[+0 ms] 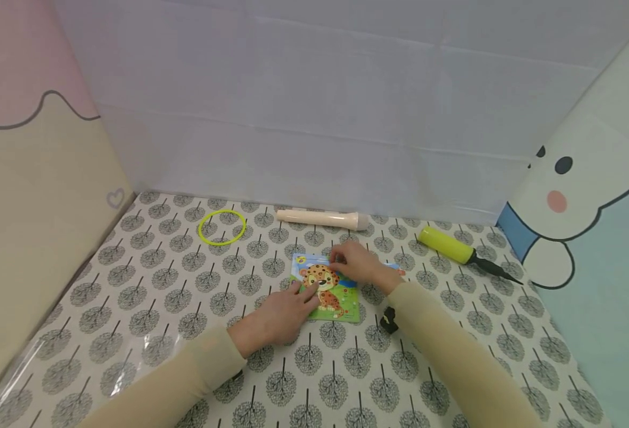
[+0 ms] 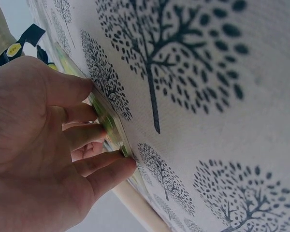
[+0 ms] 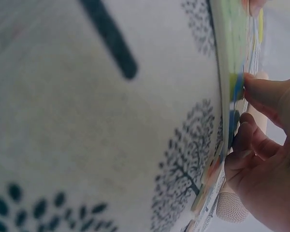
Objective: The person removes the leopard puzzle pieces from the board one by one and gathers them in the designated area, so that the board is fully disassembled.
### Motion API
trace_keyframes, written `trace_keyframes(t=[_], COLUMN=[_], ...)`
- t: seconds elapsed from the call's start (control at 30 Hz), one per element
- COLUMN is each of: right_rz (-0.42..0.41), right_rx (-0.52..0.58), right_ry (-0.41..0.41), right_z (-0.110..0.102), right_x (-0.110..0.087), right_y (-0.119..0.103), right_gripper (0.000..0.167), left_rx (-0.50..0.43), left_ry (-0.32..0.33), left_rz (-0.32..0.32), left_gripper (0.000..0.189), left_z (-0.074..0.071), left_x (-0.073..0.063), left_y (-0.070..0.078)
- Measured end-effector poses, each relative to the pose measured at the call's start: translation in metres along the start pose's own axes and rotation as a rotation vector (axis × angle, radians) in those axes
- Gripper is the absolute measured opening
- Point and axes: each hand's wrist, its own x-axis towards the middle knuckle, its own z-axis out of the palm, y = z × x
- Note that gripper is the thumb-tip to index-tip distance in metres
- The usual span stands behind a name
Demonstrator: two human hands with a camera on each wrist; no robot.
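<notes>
A flat jigsaw puzzle board with a spotted leopard cub on grass lies at the middle of the table. My left hand rests over its left side, fingers stretched onto the picture. In the left wrist view, the fingertips meet the board's edge. Bent over the top right part is my right hand; thumb and fingers pinch a small blue-and-green puzzle piece at the board's surface. The hand partly hides that corner. Beside the board, partly behind the right wrist, lie loose puzzle pieces.
A beige microphone lies behind the board, near the back wall. Towards the back left is a yellow-green ring. A yellow pump with a black nozzle lies at the right. The tree-patterned tablecloth meets cartoon-printed side walls.
</notes>
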Motion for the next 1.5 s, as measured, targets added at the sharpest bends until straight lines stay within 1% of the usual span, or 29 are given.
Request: trace_keyframes(t=[0.1, 0.23, 0.4, 0.6, 0.77, 0.9, 1.03, 1.2, 1.37, 1.5], right_rz=[-0.011, -0.001, -0.009, -0.006, 0.007, 0.019, 0.055, 0.097, 0.086, 0.082], right_rx=[-0.044, -0.066, -0.064, -0.054, -0.047, -0.028, 0.022, 0.08, 0.09, 0.136], right_ry=[-0.005, -0.004, 0.01, 0.013, 0.024, 0.024, 0.013, 0.01, 0.006, 0.002], right_z=[-0.001, -0.001, 0.0, 0.003, 0.003, 0.001, 0.0, -0.002, -0.005, -0.009], right_x=[0.0, -0.001, -0.002, -0.004, -0.004, -0.004, -0.002, -0.001, -0.001, -0.001], right_y=[-0.003, -0.006, -0.005, -0.003, -0.003, -0.004, -0.004, -0.001, 0.0, 0.001], right_gripper=[0.009, 0.01, 0.011, 0.011, 0.011, 0.01, 0.01, 0.017, 0.016, 0.013], left_rx=[0.012, 0.014, 0.007, -0.001, 0.017, 0.037, 0.046, 0.049, 0.051, 0.053], left_ry=[-0.001, -0.005, -0.008, -0.034, -0.028, -0.018, -0.007, 0.001, -0.003, -0.008], left_rz=[0.0, 0.0, -0.005, -0.004, -0.005, -0.003, -0.002, -0.002, -0.002, -0.003], left_gripper=[0.031, 0.032, 0.032, 0.034, 0.036, 0.035, 0.032, 0.031, 0.034, 0.038], left_z=[-0.001, -0.002, -0.002, -0.002, -0.002, -0.003, -0.003, -0.004, -0.003, -0.004], left_x=[0.0, 0.0, 0.001, 0.001, 0.001, 0.001, 0.0, -0.001, -0.002, -0.002], left_y=[0.0, 0.001, 0.001, 0.002, 0.003, 0.003, 0.003, 0.003, 0.002, 0.003])
